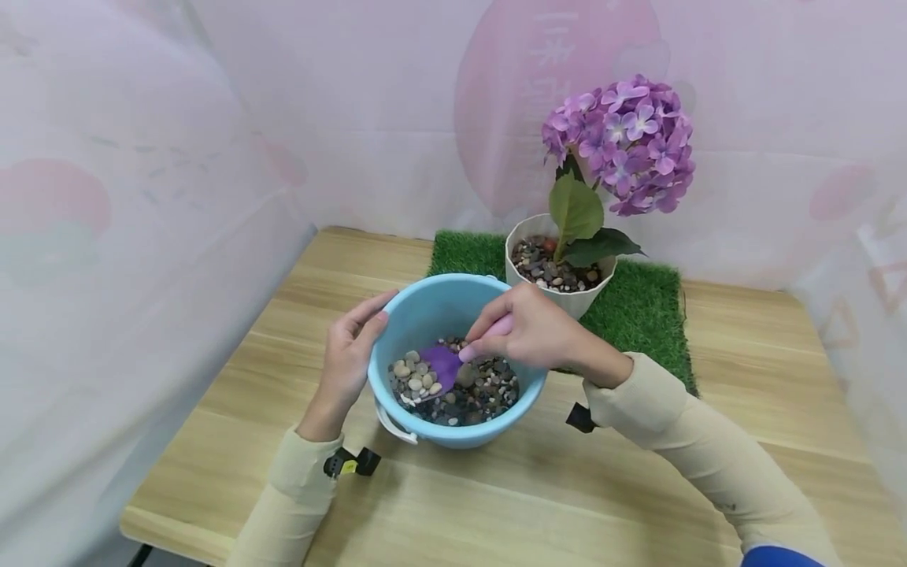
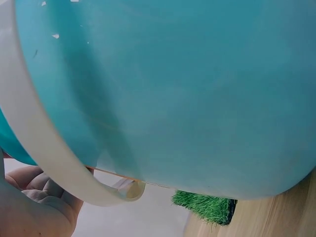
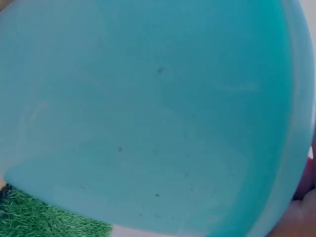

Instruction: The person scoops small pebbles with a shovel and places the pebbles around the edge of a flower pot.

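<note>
A light blue bucket (image 1: 428, 311) stands tilted on the table, its bottom covered with small pebbles (image 1: 489, 394). My left hand (image 1: 345, 358) grips the bucket's left rim, thumb on the edge and fingers along the outside. Reaching in over the right rim, my right hand (image 1: 542, 327) holds a small toy shovel by its pink handle (image 1: 501, 324). The shovel's purple scoop (image 1: 445, 366) is down among the stones, with pale pebbles (image 1: 418, 382) lying on and beside it. In the left wrist view the bucket's white handle (image 2: 49, 148) hangs down its side.
Behind the bucket a white pot (image 1: 560, 303) holds a purple hydrangea (image 1: 631, 146) with pebbles round its stem. It stands on a green artificial grass mat (image 1: 645, 315). The wooden table (image 1: 538, 488) ends at its back against a printed cloth (image 1: 383, 118).
</note>
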A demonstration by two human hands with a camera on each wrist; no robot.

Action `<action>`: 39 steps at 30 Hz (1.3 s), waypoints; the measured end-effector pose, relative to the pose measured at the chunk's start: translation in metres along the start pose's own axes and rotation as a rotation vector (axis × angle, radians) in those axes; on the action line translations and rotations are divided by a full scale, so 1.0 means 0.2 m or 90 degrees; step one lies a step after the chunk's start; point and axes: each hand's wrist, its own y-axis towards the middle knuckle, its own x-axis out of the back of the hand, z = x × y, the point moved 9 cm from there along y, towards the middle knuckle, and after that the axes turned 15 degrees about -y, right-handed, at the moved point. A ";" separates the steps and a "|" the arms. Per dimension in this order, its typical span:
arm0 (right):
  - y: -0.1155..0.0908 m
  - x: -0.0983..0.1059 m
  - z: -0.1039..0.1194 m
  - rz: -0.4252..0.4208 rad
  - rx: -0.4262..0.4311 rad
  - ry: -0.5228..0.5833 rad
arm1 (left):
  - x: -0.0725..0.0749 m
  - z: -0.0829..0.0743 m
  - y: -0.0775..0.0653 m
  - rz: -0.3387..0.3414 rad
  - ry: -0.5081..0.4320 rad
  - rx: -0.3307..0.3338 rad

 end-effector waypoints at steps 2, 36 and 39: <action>-0.01 0.01 -0.03 -0.012 -0.031 0.025 | 0.00 0.00 0.00 -0.001 -0.001 0.004; -0.17 0.08 -0.14 -0.132 -0.122 0.231 | -0.01 -0.02 0.00 -0.001 0.020 -0.003; -0.19 0.09 -0.16 -0.144 -0.129 0.233 | -0.01 -0.02 0.00 0.003 0.024 -0.006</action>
